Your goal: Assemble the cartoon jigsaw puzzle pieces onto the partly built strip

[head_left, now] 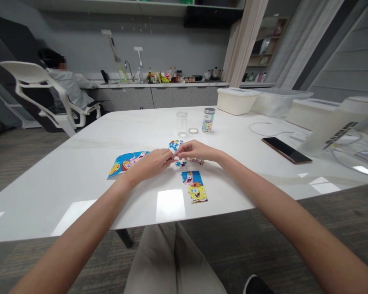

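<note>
Both hands meet over a loose pile of jigsaw puzzle pieces [175, 144] on the white table. My left hand [155, 162] has its fingers curled together at the pile's near left side. Thumb and fingertips of my right hand [196, 150] are pinched close to the left fingertips; whatever lies between them is too small to make out. Nearer to me is a joined section of puzzle [198, 191] with a yellow cartoon sponge and a pink figure. A blue picture sheet [122, 162] lies beside my left hand, partly covered by it.
Behind the pile stand a clear jar [182, 124], a ring-shaped lid [193, 131] and a printed canister [208, 120]. To the right are a phone [285, 150], a large pale bottle [334, 128], cables and storage boxes [237, 101]. A person [70, 87] sits at the far left.
</note>
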A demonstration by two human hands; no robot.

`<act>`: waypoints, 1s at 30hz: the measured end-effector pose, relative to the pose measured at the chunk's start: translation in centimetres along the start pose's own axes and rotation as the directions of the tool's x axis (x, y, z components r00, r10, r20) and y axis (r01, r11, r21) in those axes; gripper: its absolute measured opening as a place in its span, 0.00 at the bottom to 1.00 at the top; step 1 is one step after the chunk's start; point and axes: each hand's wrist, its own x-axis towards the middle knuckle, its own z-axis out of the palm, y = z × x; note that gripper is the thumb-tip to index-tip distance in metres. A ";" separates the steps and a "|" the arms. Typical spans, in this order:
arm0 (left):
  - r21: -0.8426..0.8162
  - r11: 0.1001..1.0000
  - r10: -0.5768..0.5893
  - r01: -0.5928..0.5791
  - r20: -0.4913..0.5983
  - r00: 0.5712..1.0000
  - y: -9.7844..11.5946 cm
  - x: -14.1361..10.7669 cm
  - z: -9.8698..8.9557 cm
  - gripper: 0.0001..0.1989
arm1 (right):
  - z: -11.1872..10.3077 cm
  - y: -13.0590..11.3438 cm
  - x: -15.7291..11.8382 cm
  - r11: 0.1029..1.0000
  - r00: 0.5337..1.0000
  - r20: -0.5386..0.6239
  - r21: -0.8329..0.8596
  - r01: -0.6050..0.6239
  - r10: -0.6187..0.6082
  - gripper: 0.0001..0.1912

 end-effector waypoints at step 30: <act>0.018 0.863 -0.495 0.505 -0.173 0.851 8.7 -5.8 2.6 0.16 | -4.9 1.2 -2.2 0.779 0.959 -0.190 -0.559 -0.283 0.212 0.11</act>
